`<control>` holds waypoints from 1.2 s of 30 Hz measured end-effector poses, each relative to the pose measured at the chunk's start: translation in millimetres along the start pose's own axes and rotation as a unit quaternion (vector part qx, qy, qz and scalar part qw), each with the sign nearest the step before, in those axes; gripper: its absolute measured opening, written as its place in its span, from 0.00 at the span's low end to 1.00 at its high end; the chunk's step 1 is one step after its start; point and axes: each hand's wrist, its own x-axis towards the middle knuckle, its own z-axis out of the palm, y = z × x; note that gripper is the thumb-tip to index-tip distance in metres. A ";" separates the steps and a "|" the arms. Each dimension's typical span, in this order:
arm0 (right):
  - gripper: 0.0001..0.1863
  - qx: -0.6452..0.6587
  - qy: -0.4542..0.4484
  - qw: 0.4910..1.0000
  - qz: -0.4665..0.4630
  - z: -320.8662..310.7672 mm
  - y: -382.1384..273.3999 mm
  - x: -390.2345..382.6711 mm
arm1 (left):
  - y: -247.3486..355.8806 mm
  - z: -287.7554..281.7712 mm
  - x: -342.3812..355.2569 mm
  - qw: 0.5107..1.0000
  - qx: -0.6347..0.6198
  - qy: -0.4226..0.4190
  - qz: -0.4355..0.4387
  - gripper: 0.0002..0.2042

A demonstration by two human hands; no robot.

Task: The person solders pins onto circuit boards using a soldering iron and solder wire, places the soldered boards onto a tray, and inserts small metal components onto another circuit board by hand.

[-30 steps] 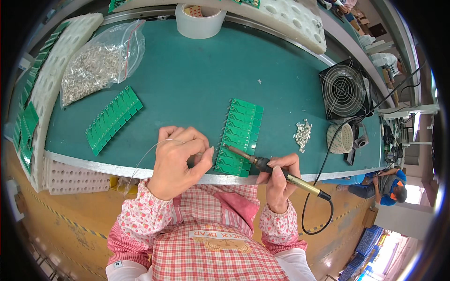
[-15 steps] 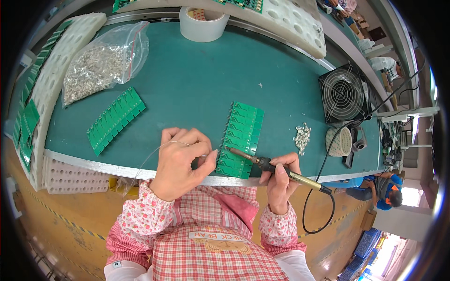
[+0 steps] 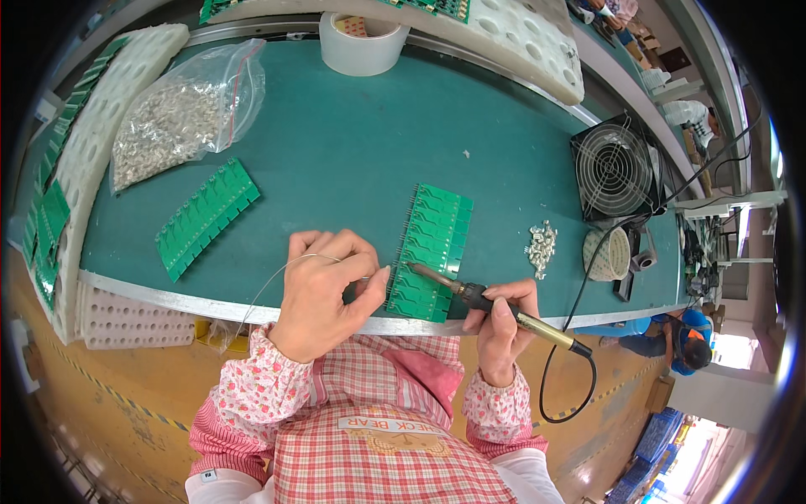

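Observation:
My right hand (image 3: 506, 323) grips a soldering iron (image 3: 474, 294) by its dark grip, and the tip rests at the left part of a green circuit board panel (image 3: 435, 244) lying on the bench. A row of pins lines the panel's left edge. Just left of it, my left hand (image 3: 330, 290) is closed in a pinch on a thin solder wire (image 3: 273, 281), which loops over the hand and trails down past the bench edge. Where the wire's end meets the board is too small to make out. A second green panel (image 3: 208, 218) lies farther left.
A zip bag of small metal parts (image 3: 168, 126) lies at the far left beside a white foam tray (image 3: 101, 151). At the back is a tape roll (image 3: 361, 55). To the right are loose metal parts (image 3: 541, 248), a black fan (image 3: 617, 168), another roll (image 3: 606, 254) and the iron's cord (image 3: 546, 386).
The iron's tip has shifted very slightly to the right on the panel. Both hands hold nearly the same place. In the background, a person at the right has moved a little.

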 end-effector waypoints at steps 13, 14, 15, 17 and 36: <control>0.11 -0.021 -0.023 0.999 0.019 -1.2 -1.3 1.1 | 0.9 -0.8 0.4 1.000 0.005 -0.003 -0.001 0.06; 0.11 -0.023 -0.023 0.999 0.018 -1.1 -1.4 0.8 | 1.2 -0.4 0.6 1.000 0.011 -0.001 0.003 0.06; 0.11 -0.023 -0.023 0.999 0.019 -0.8 -1.4 1.0 | 1.0 0.1 0.9 1.000 0.016 0.001 0.006 0.06; 0.11 -0.021 -0.022 0.999 0.019 -0.2 -1.8 1.3 | 0.9 1.1 1.4 1.000 0.023 0.002 0.007 0.06; 0.09 -0.009 0.002 0.999 -0.031 1.0 3.5 -5.9 | -1.9 2.0 -1.2 1.000 0.008 0.009 0.006 0.07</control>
